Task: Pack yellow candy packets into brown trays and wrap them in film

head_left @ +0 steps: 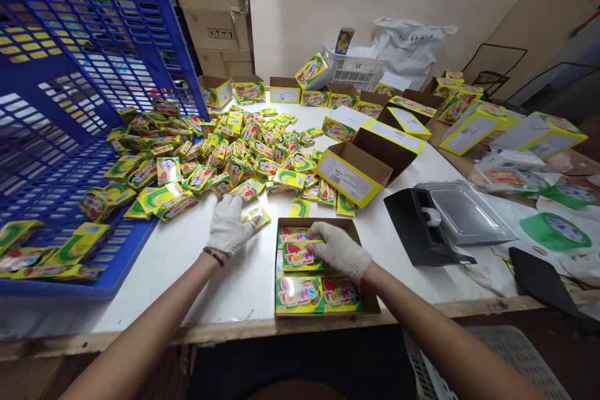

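Candy packets (300, 254) are lying flat in the open cardboard box (364, 292) at the table's (187, 275) near edge; we are pressing our gloved right hand (338, 251) on the top packet, while our left hand (229, 225) is closing on a loose packet (259, 215) beside the pile (225, 150).

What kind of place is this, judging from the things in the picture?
Probably a small packing workshop: a heap of candy packets on the table, a tipped blue crate, and stacked cardboard cartons.

Left hand (228, 227): gloved, palm down, fingers curled, forearm bare, bead bracelet at wrist.
Right hand (338, 250): gloved, palm down, fingers bent leftward, forearm bare.
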A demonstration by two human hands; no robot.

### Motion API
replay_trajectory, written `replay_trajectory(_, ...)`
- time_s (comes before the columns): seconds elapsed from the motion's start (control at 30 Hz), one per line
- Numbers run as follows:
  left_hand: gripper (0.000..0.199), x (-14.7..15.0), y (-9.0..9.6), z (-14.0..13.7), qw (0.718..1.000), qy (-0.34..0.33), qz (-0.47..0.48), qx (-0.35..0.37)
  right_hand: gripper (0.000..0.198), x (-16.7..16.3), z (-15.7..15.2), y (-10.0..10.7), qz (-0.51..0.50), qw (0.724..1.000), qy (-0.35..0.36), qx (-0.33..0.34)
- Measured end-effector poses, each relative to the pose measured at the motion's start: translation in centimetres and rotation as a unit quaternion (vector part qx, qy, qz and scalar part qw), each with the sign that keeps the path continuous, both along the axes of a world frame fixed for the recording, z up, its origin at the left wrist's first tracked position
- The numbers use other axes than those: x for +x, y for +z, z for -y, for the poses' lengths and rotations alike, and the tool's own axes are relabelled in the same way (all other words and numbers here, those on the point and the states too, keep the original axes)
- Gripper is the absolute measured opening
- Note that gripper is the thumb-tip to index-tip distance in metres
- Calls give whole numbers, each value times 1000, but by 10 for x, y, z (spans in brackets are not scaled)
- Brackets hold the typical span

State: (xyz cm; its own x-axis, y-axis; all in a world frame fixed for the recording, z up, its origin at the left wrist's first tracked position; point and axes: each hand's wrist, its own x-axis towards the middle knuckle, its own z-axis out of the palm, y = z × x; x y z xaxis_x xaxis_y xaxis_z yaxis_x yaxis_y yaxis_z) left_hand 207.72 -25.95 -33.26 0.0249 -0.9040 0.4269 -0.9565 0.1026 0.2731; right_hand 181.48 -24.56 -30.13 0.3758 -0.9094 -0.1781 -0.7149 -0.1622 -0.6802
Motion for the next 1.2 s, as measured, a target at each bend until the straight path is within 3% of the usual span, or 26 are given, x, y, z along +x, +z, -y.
replay_trajectory(0.07,39,10,-8,7,996,33,50,63,16,12,-10,-11,-25,999,9,-19)
replay_trajectory(0.2,33,8,-17,0,994,-31,45,95,11,27,-19,-14,-127,984,63,-106)
replay_trajectory(0.27,29,6,-19,-7,994,-44,10,97,15,24,-16,-12,-149,978,94,-112)
replay_trajectory(0.33,28,5,-16,-14,990,-40,-100,87,15,18,-12,-8,-113,981,99,-123)
replay_trajectory(0.4,32,3,-6,-21,961,-53,-260,78,28,13,-7,-3,-17,984,65,-163)
replay_trajectory(0.47,36,-6,11,-28,908,-102,-395,97,49,13,-3,4,103,980,19,-168)
replay_trajectory(0.57,37,-34,41,-40,824,-200,-510,143,58,23,1,11,259,965,12,-36)
replay_trajectory(0.63,36,-55,52,-47,804,-233,-526,152,48,27,1,13,326,944,35,37)
replay_trajectory(0.7,34,-67,52,-49,838,-233,-477,129,38,24,1,14,343,938,29,31)
replay_trajectory(0.77,33,-65,43,-43,898,-206,-382,72,31,15,2,15,297,954,14,-24)
replay_trajectory(0.83,31,-50,29,-30,951,-138,-275,9,30,4,6,17,207,975,29,-81)
replay_trajectory(0.9,30,-29,14,-12,985,-29,-171,-9,36,-2,12,16,102,988,52,-106)
replay_trajectory(1.0,52,-1,-3,13,991,95,-77,45,33,6,21,11,-14,992,92,-88)
replay_trajectory(1.1,47,11,-15,26,989,90,-78,82,18,24,22,5,-70,981,137,-117)
replay_trajectory(1.2,36,8,-21,20,989,59,-110,80,11,39,15,3,-144,967,133,-162)
